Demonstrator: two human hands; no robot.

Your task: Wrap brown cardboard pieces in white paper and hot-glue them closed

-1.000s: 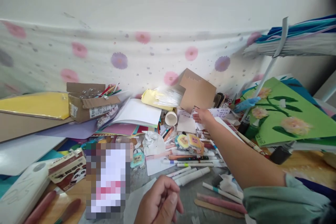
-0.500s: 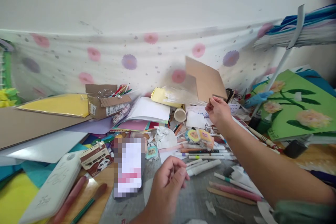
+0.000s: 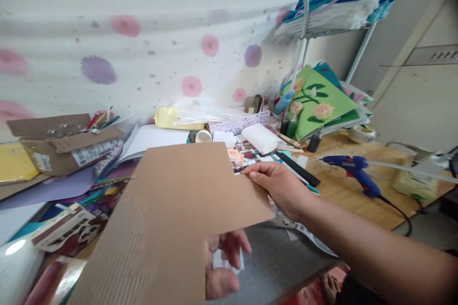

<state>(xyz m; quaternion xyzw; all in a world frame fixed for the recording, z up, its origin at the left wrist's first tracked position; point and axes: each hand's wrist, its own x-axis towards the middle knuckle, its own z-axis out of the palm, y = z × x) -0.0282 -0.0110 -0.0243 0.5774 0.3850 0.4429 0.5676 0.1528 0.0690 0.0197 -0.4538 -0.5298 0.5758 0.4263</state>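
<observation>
My right hand [image 3: 274, 183] pinches the right-hand edge of a large brown cardboard sheet [image 3: 179, 200] with a stepped, cut outline. The sheet is tilted close in front of me and covers much of the desk. Partly hidden behind its lower edge, my left hand [image 3: 229, 267] has its fingers apart and grips nothing that I can see; whether it touches the board I cannot tell. Metal scissors [image 3: 298, 228] lie on the grey mat [image 3: 266, 250] under my right wrist. A thin dark item shows by my right fingertips, too small to name.
To the right a blue glue gun [image 3: 352, 171] rests on the wooden desk [image 3: 379, 152]. Green flower artwork [image 3: 322, 105] leans behind it. At left stand an open cardboard box [image 3: 67, 147] and a panda-printed carton [image 3: 67, 231]. Pens and papers crowd the back.
My right hand has brought the cardboard from the back of the desk towards me, over the middle. My left hand has opened its fingers behind it. The view has turned right.
</observation>
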